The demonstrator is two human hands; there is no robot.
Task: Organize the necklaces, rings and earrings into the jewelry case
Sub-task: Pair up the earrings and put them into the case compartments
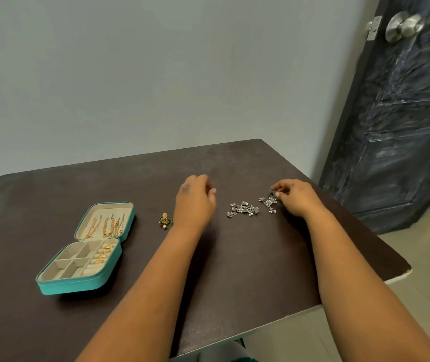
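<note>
Pinching a silver earring [268,202] at right of centre, the right hand [296,198] starts the earring step; the left hand [195,198] hovers with fingers loosely curled, holding nothing visible. Next likely comes a carry to the open teal jewelry case [52,283] at lower left, past the silver cluster [242,209] and gold earring [164,220].

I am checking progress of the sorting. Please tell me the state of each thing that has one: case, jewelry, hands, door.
jewelry case: open, lid up
gold necklaces: in lid
gold rings: in case slots
silver earrings: loose on table
gold-green earring: loose on table
left hand: fingers curled, holding nothing visible
right hand: pinches silver earring
door: ajar
</note>
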